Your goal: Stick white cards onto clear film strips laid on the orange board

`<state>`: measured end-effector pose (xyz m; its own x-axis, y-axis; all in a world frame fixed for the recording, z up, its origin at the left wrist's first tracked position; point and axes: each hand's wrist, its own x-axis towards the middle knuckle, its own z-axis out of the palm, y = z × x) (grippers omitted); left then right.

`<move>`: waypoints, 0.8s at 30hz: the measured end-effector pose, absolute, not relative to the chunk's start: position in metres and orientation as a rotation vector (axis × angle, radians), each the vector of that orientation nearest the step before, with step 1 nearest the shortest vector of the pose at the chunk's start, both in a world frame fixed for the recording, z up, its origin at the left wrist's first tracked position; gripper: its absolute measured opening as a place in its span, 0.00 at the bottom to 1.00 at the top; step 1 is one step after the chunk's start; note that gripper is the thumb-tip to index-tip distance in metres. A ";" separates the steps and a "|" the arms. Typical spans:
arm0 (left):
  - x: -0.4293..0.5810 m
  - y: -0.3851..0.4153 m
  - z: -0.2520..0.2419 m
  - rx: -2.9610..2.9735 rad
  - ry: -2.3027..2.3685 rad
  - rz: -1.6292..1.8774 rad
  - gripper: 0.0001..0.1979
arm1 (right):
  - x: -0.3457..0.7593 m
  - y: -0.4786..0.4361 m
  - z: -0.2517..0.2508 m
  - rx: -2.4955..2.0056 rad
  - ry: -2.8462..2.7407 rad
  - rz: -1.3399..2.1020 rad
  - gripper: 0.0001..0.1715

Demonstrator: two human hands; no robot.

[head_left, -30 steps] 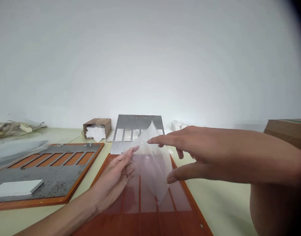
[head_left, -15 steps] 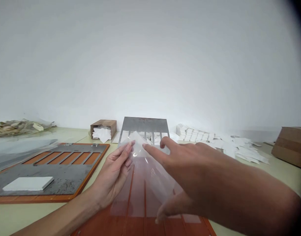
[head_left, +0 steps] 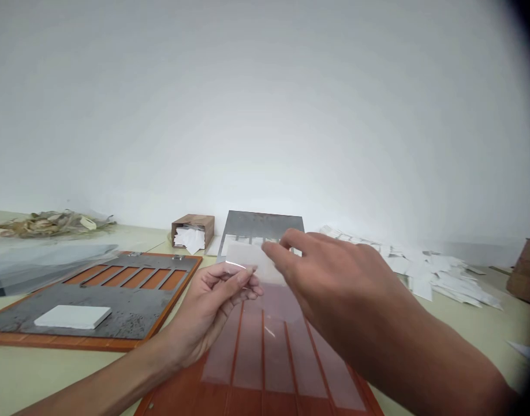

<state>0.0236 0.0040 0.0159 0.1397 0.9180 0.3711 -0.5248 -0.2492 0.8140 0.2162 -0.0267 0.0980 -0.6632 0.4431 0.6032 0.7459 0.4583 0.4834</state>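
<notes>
My left hand (head_left: 224, 297) pinches the near-left edge of a clear plastic film (head_left: 247, 254) between thumb and fingers. At the film's right side is my right hand (head_left: 321, 271), its index finger bent onto the edge; the thumb is hidden behind the hand. The film is held up over an orange-brown board (head_left: 247, 401) with grooves. Several translucent strips (head_left: 250, 358) lie side by side on that board. Beyond the film, a grey metal plate (head_left: 265, 221) with slots is tilted up at the board's far end.
To the left, a second board carries a slotted grey plate (head_left: 130, 297) with a white block (head_left: 73, 316) on it. Clear sheets (head_left: 44, 260) lie beside it. Behind are a small carton (head_left: 200, 222) of white pieces, scattered white paper (head_left: 447, 277) and a brown box (head_left: 527, 271).
My right hand has closed from a spread pose, its thumb drawing in at the film. My left hand has shifted slightly right and down. The view has turned a little left.
</notes>
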 end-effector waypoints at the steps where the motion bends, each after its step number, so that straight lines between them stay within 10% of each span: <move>1: 0.022 0.004 0.017 1.142 0.479 1.456 0.06 | 0.220 -0.025 0.101 -0.991 -2.339 -1.031 0.21; 24: 0.010 -0.012 0.019 2.155 0.821 1.656 0.14 | 0.215 -0.035 0.107 -0.645 -2.460 -0.646 0.14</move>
<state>0.0098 -0.0117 0.0187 0.1717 0.6026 0.7794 0.2553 -0.7913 0.5556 0.2153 -0.0351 0.1070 -0.7561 0.3088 0.5770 0.5524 0.7739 0.3097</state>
